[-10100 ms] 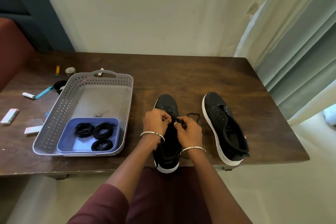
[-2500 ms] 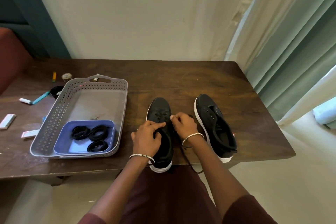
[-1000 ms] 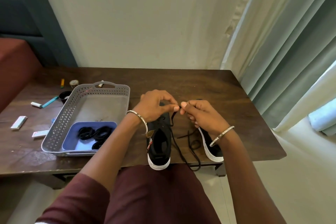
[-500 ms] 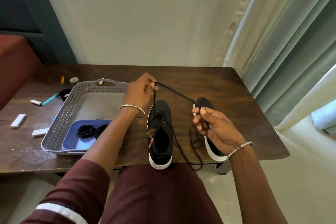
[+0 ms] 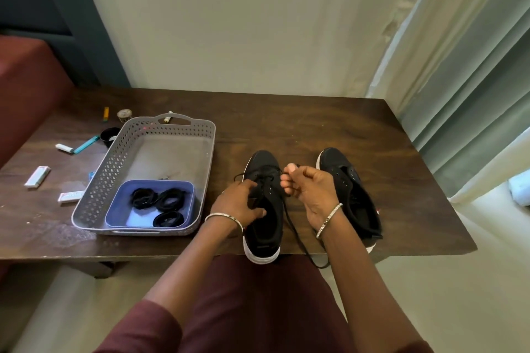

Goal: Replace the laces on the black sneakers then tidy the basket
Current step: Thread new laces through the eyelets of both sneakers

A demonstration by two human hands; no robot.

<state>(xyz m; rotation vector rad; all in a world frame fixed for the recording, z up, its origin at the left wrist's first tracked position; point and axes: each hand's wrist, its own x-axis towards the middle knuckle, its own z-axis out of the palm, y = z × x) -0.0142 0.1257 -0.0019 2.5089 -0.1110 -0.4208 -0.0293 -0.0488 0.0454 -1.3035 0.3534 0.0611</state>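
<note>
Right hand [image 5: 308,192] pinches lace [image 5: 296,235] | left hand [image 5: 238,203] grips sneaker [image 5: 265,226] | packet [image 5: 37,177] print unreadable

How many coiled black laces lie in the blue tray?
3. One coil lies at the far left of the blue tray, a second right of it, a third nearest the front. The tray sits inside the basket. More could hide underneath.
</note>
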